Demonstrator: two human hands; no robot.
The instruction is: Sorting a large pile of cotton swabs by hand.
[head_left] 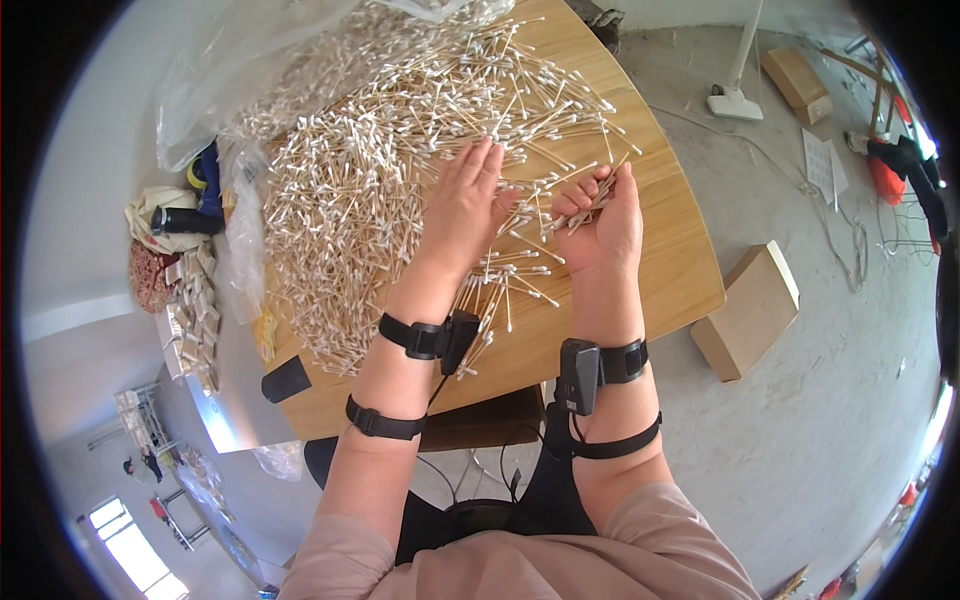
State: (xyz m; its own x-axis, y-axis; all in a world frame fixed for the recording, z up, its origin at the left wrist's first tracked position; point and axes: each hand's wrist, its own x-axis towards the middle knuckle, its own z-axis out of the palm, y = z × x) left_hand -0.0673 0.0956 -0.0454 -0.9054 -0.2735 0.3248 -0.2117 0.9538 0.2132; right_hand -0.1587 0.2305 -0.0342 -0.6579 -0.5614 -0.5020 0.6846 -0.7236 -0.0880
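A broad heap of cotton swabs point(345, 210) with wooden sticks and white tips covers much of the wooden table point(670, 240). My left hand point(465, 205) lies palm down over the heap's right part, its fingers stretched out and touching the swabs. To the right of it, near the table's right side, my right hand point(605, 215) is turned palm up. Its fingers curl round a small bunch of cotton swabs point(592, 205), whose ends stick out past the fingers. Between and below my hands, loose swabs lie scattered on the wood.
A clear plastic bag point(230, 70) with more swabs lies at the table's far left. Small boxes point(195, 320) are piled to the left, by a black cylinder point(185, 220). On the floor at right are a cardboard box point(750, 310), another carton point(797, 85) and a cable point(790, 170).
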